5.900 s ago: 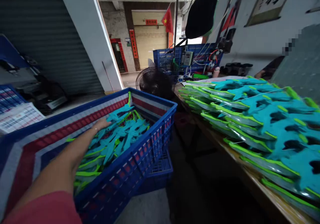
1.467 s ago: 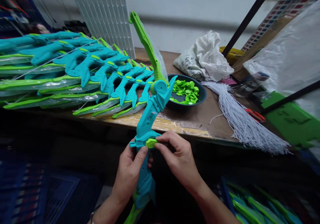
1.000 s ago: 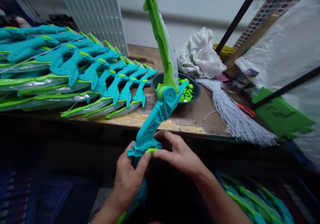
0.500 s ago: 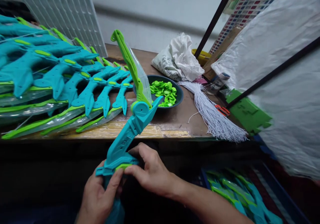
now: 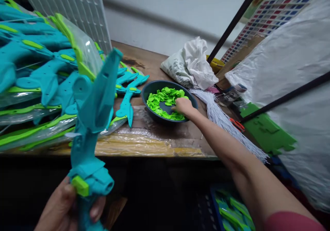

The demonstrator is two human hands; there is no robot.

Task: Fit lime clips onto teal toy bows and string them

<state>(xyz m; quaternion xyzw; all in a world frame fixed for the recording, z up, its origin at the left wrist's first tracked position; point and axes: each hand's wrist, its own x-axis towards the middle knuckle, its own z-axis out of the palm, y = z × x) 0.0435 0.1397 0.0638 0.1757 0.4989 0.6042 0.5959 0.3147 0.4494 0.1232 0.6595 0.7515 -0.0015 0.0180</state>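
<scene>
My left hand is wrapped round the grip of a teal plastic toy piece, held upright at the lower left. A lime-green insert sits on the piece beside my thumb, and a green arm with a clear plastic sheet rises from its upper part. My right hand reaches into a dark round bowl on the table. Its fingers are curled down among small lime-green plastic pieces; the fingertips are partly hidden, so what they pinch cannot be made out.
Many similar teal-and-green pieces are stacked on the table's left. Right of the bowl lie white cords, red-handled scissors and a green foam mat. A white sack stands behind. A blue crate holds more pieces below.
My right hand has left the toy piece and moved forward into the bowl. My left hand has turned the piece and shifted it left. The view has shifted slightly.
</scene>
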